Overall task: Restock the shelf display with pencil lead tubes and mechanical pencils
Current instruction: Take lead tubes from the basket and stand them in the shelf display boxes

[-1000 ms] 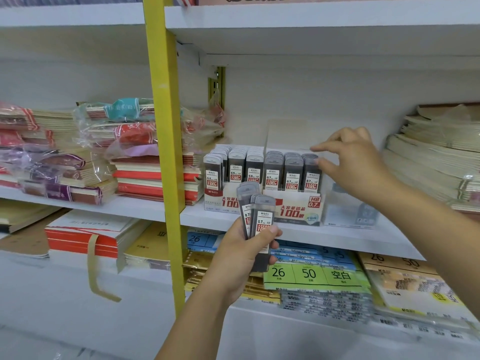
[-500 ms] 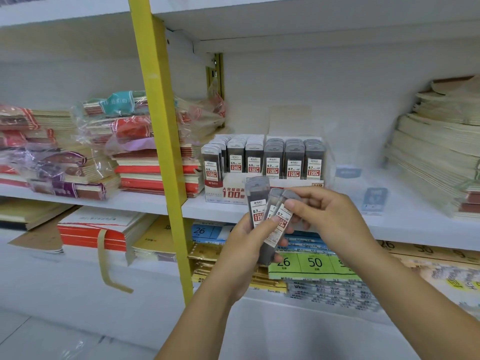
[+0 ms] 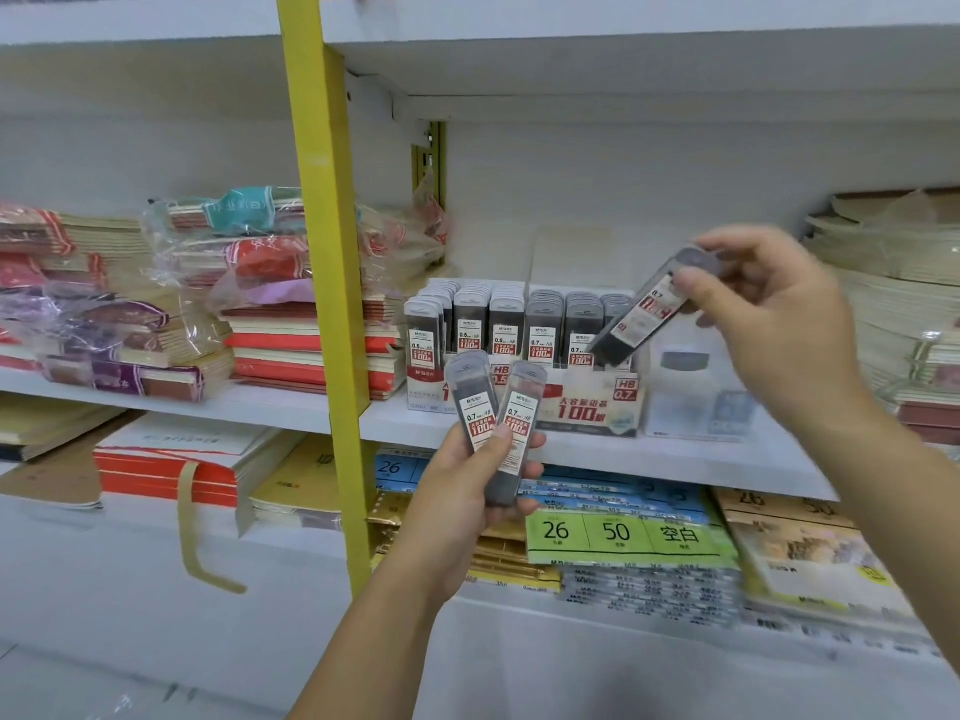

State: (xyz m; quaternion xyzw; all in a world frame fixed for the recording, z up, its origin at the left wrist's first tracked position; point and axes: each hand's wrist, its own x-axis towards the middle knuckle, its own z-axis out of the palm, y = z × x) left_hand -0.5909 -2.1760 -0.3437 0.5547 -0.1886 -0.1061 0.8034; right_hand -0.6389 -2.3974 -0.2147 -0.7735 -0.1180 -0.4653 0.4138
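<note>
My right hand point(image 3: 769, 324) is pinching one tube point(image 3: 644, 309) by its top; my left hand point(image 3: 467, 506) is gripping two tubes point(image 3: 493, 423). I'm guessing light, slippery.

Open above display box point(image 3: 587, 407) (seemingly packed).

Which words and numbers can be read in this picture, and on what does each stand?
"0.7", "HB", "100": two grey plastic lead tubes held in the left hand.
"0.7": tilted grey lead tube pinched by the right hand.
"HB 0.7", "100": white cardboard display box front.
"0.5": shelved tubes in its left rows.
"26", "50", "空白": green paper label below.
Smaller print is too blurred.
</note>
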